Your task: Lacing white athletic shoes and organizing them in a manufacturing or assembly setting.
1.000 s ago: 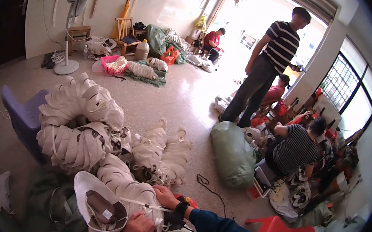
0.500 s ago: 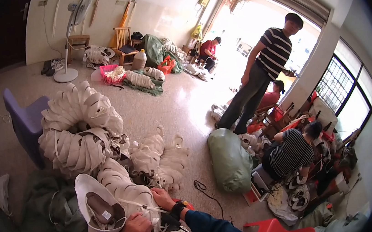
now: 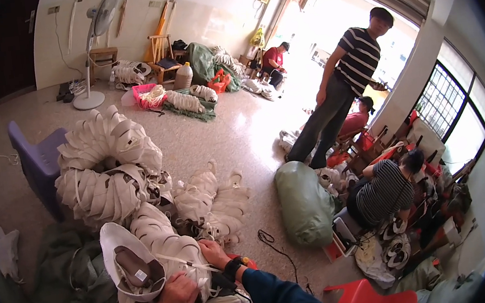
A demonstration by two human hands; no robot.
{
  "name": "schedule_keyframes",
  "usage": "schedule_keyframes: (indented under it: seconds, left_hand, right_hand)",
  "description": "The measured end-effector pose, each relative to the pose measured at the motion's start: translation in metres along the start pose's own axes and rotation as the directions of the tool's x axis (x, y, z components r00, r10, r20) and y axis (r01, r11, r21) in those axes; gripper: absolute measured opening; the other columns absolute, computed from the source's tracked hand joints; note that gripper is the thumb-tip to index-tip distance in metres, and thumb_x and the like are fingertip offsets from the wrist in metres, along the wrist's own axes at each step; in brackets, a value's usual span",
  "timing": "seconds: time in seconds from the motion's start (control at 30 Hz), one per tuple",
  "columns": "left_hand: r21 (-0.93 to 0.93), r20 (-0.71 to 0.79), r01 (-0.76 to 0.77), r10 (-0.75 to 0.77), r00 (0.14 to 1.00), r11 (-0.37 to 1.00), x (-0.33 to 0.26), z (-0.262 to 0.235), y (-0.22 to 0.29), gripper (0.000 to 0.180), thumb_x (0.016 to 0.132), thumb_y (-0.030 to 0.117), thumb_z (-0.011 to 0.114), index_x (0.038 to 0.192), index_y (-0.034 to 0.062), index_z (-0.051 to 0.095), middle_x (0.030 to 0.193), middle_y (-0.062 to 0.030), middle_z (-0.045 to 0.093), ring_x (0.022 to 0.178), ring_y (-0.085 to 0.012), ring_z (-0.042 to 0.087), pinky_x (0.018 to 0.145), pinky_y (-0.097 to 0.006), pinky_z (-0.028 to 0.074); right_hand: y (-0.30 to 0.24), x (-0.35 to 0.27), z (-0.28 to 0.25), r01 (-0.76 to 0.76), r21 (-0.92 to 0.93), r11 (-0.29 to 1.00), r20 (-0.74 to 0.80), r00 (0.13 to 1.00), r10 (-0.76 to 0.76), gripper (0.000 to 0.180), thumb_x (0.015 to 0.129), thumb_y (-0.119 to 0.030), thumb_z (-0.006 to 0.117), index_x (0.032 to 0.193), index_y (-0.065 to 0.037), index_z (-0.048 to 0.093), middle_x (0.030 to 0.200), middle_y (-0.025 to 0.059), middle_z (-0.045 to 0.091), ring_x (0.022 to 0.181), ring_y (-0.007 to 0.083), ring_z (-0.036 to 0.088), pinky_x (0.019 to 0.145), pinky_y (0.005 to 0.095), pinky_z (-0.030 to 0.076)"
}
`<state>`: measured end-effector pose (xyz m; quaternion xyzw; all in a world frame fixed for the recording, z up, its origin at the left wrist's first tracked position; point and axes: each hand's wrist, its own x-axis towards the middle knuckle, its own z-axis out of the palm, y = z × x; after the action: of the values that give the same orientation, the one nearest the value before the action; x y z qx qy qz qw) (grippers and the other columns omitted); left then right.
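Note:
A bundle of nested off-white shoe uppers (image 3: 171,234) lies before me, with a white cord (image 3: 186,262) running across its near end. At the near left of the bundle, a single upper (image 3: 130,272) faces up, its brown insole and small white label showing. My left hand (image 3: 178,294) is closed beside this upper, against the bundle's near end; what its curled fingers hold is hidden. My right hand (image 3: 213,255) is closed on the bundle's right side, next to the cord. Its fingertips are partly out of sight.
Coiled uppers (image 3: 107,167) are heaped ahead left, beside a purple chair (image 3: 39,153). A green sack (image 3: 303,204) stands to the right, near a red stool (image 3: 370,298). One person (image 3: 358,60) stands by the doorway; others sit working among piles. A fan (image 3: 90,100) stands far left.
The whole view has shifted slightly. Both hands stay at the near end of the bundle, with only small movement.

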<state>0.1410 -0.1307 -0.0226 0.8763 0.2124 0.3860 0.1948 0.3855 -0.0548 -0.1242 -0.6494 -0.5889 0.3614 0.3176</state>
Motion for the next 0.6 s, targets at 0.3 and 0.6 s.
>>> schedule_keyframes:
  seconds: [0.3, 0.6]
  left_hand:
    - [-0.01, 0.019, 0.042, -0.042, 0.999, 0.999, -0.0037, 0.0019, 0.0006, 0.012, 0.085, 0.011, 0.067, 0.079, 0.0049, 0.059, 0.073, -0.0116, 0.057, 0.077, -0.0306, 0.061, 0.092, -0.043, 0.047]
    - [-0.011, -0.018, 0.042, -0.042, 0.999, 0.999, -0.0049, 0.0044, -0.0003, 0.013, 0.084, 0.012, 0.067, 0.078, 0.0058, 0.058, 0.073, -0.0115, 0.057, 0.077, -0.0306, 0.061, 0.093, -0.043, 0.047]
  right_hand:
    - [-0.0042, -0.005, 0.0015, -0.032, 0.015, 0.999, -0.004, 0.999, 0.032, 0.04, 0.098, -0.033, 0.049, 0.111, -0.002, 0.071, 0.108, 0.0225, 0.071, 0.105, 0.0381, 0.067, 0.093, 0.0413, 0.05]
    - [-0.0049, -0.0042, 0.0028, -0.042, -0.024, 0.999, -0.014, 0.999, 0.042, 0.041, 0.098, -0.034, 0.048, 0.111, -0.002, 0.071, 0.109, 0.0237, 0.07, 0.106, 0.0396, 0.065, 0.093, 0.0424, 0.05]
